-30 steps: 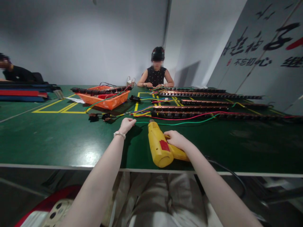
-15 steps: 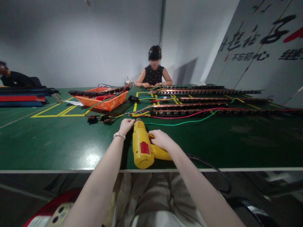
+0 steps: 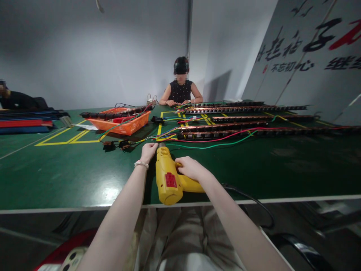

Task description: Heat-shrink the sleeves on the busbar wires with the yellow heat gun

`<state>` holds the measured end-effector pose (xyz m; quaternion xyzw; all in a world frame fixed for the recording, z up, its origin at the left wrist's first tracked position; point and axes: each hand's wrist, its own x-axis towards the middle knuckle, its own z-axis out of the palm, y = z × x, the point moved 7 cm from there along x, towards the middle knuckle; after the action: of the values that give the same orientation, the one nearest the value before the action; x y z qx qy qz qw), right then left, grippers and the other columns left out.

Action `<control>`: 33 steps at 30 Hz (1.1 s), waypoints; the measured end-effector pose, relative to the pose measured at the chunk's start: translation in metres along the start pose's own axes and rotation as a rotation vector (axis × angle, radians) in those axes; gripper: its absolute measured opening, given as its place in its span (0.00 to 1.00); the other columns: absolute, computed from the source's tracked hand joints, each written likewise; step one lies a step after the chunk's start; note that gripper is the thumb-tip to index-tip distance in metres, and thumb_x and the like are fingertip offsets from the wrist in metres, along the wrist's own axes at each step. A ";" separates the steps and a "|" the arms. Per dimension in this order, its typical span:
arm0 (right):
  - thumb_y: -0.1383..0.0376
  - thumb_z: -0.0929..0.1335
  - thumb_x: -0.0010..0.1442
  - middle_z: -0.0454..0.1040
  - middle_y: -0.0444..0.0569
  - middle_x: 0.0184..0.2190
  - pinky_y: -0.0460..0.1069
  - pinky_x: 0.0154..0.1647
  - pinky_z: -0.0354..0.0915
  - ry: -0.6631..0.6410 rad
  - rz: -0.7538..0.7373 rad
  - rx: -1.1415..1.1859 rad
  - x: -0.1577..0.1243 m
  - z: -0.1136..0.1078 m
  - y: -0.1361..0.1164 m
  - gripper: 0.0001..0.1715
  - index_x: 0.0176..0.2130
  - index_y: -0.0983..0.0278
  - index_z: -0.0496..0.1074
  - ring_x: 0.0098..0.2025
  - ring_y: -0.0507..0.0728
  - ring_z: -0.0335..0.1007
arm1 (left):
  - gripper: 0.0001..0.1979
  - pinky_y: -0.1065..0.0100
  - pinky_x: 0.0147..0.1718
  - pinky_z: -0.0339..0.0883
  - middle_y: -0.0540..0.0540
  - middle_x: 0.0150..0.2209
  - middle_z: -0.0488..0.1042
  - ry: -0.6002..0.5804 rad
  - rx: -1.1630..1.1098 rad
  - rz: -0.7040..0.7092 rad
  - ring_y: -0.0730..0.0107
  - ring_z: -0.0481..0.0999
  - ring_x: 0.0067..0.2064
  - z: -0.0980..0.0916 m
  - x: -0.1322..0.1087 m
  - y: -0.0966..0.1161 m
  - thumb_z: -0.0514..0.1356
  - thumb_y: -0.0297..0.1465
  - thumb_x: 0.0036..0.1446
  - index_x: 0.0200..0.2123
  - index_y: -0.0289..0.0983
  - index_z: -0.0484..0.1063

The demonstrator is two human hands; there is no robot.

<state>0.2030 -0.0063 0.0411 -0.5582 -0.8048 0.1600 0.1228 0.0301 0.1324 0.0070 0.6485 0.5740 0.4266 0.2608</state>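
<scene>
My right hand [image 3: 190,167] is wrapped round the handle of a yellow heat gun [image 3: 167,169], whose nozzle points away from me. Just left of that nozzle, my left hand [image 3: 148,151] is closed in a pinch. What its fingers hold is too small and hidden to make out. Wire ends with small ring terminals [image 3: 150,138] lie right beyond these fingertips. A green wire [image 3: 203,146] runs from behind the nozzle to the right, along a long black strip with copper bars [image 3: 214,134].
An orange basket [image 3: 128,126] holding black parts stands at the left, with small black connectors [image 3: 124,144] before it. More long strips [image 3: 239,109] lie behind. A co-worker [image 3: 181,90] sits across the green table [image 3: 70,177]. The gun's black cord [image 3: 248,195] hangs over the front edge.
The view has shifted slightly, so the table scene sits a little further left. Both hands and the heat gun hold nearly the same position, with the nozzle still beside my left fingers.
</scene>
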 end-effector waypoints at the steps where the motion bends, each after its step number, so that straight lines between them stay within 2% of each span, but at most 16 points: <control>1: 0.66 0.64 0.54 0.76 0.47 0.37 0.46 0.31 0.55 -0.002 -0.004 0.012 0.000 0.000 0.000 0.06 0.33 0.60 0.69 0.37 0.56 0.71 | 0.18 0.71 0.22 0.45 0.54 0.14 0.53 -0.003 -0.007 -0.002 0.76 0.54 0.21 -0.001 0.000 0.000 0.53 0.43 0.47 0.16 0.35 0.65; 6: 0.65 0.64 0.54 0.76 0.47 0.38 0.46 0.31 0.56 -0.025 0.005 0.059 -0.001 0.000 0.010 0.06 0.34 0.60 0.70 0.37 0.57 0.71 | 0.17 0.71 0.22 0.46 0.54 0.13 0.55 0.026 -0.040 0.016 0.76 0.55 0.20 -0.007 0.000 -0.001 0.53 0.41 0.46 0.14 0.36 0.62; 10: 0.65 0.64 0.53 0.76 0.47 0.38 0.46 0.34 0.58 -0.025 0.032 0.115 -0.005 -0.004 0.035 0.07 0.34 0.61 0.70 0.38 0.57 0.71 | 0.17 0.71 0.24 0.52 0.52 0.14 0.61 0.049 -0.042 0.038 0.75 0.60 0.21 -0.009 0.003 -0.003 0.53 0.39 0.47 0.13 0.36 0.64; 15: 0.67 0.64 0.53 0.76 0.47 0.36 0.46 0.37 0.60 0.010 0.039 0.173 -0.021 -0.018 0.070 0.07 0.32 0.63 0.71 0.39 0.57 0.71 | 0.17 0.71 0.24 0.52 0.52 0.13 0.61 0.060 -0.042 0.006 0.75 0.60 0.20 -0.009 0.002 -0.004 0.53 0.40 0.48 0.13 0.36 0.64; 19: 0.68 0.62 0.53 0.77 0.48 0.37 0.47 0.37 0.61 0.009 0.058 0.209 -0.035 -0.027 0.092 0.10 0.34 0.63 0.72 0.39 0.57 0.71 | 0.17 0.70 0.25 0.53 0.52 0.14 0.61 0.078 0.101 0.050 0.74 0.61 0.21 -0.008 0.000 0.002 0.52 0.39 0.50 0.14 0.37 0.64; 21: 0.69 0.62 0.52 0.76 0.48 0.37 0.47 0.38 0.61 0.013 0.080 0.210 -0.041 -0.029 0.100 0.11 0.34 0.63 0.72 0.39 0.58 0.71 | 0.14 0.70 0.27 0.56 0.51 0.19 0.66 0.086 0.195 0.108 0.72 0.65 0.25 -0.007 0.000 0.005 0.54 0.39 0.49 0.18 0.37 0.67; 23: 0.68 0.62 0.52 0.76 0.48 0.37 0.47 0.38 0.61 0.026 0.101 0.202 -0.046 -0.031 0.105 0.11 0.35 0.63 0.72 0.40 0.58 0.71 | 0.09 0.70 0.31 0.60 0.50 0.27 0.72 0.044 0.241 0.179 0.70 0.69 0.30 -0.001 0.001 0.009 0.57 0.37 0.47 0.27 0.38 0.71; 25: 0.68 0.62 0.52 0.77 0.48 0.37 0.47 0.39 0.61 0.044 0.115 0.182 -0.048 -0.032 0.106 0.11 0.34 0.62 0.72 0.40 0.58 0.71 | 0.11 0.69 0.36 0.64 0.48 0.35 0.75 -0.033 0.258 0.275 0.68 0.72 0.36 0.009 0.001 0.014 0.59 0.35 0.45 0.35 0.38 0.71; 27: 0.68 0.62 0.51 0.77 0.48 0.37 0.47 0.38 0.61 0.049 0.127 0.165 -0.049 -0.033 0.106 0.10 0.34 0.62 0.72 0.39 0.58 0.71 | 0.11 0.67 0.41 0.66 0.46 0.38 0.75 -0.076 0.278 0.360 0.67 0.73 0.39 0.018 0.000 0.021 0.59 0.33 0.47 0.36 0.38 0.71; 30: 0.69 0.62 0.50 0.77 0.48 0.36 0.47 0.38 0.61 0.044 0.152 0.154 -0.049 -0.032 0.104 0.10 0.32 0.62 0.72 0.38 0.57 0.71 | 0.09 0.66 0.43 0.67 0.46 0.39 0.75 -0.041 0.324 0.401 0.66 0.73 0.41 0.027 -0.001 0.034 0.54 0.29 0.52 0.36 0.39 0.72; 33: 0.69 0.63 0.50 0.77 0.48 0.36 0.46 0.38 0.61 0.056 0.166 0.139 -0.048 -0.032 0.103 0.11 0.33 0.62 0.72 0.38 0.57 0.71 | 0.17 0.65 0.45 0.68 0.46 0.47 0.73 -0.079 0.394 0.437 0.66 0.73 0.46 0.043 -0.001 0.047 0.49 0.24 0.53 0.42 0.41 0.72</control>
<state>0.3204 -0.0141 0.0291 -0.6175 -0.7389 0.2096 0.1700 0.0913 0.1284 0.0245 0.8110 0.4818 0.3276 0.0540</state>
